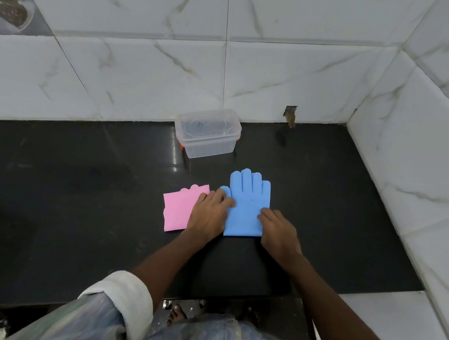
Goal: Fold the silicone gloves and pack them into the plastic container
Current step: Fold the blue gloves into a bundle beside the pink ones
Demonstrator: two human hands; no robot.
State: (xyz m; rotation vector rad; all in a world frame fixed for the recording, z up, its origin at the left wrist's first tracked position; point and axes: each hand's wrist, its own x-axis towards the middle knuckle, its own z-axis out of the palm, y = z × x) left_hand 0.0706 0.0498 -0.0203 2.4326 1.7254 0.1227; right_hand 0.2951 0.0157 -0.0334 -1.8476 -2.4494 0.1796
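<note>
In the head view, just below the frame's centre, both hands are pressing flat on the blue glove (248,200), which is lying spread on the dark desk (75,194). The left hand (208,215) is resting with fingers (227,198) extended over its thumb side, gripping nothing; the right hand (279,232) is lying likewise on its lower right edge. The pink glove (178,206) is sitting folded just left, partly under the left hand. The plastic container (208,133) is standing lidded above them, near the wall. Smoothing flat before creasing should be keeping the fold tidy. The pink glove's right edge is hidden.
</note>
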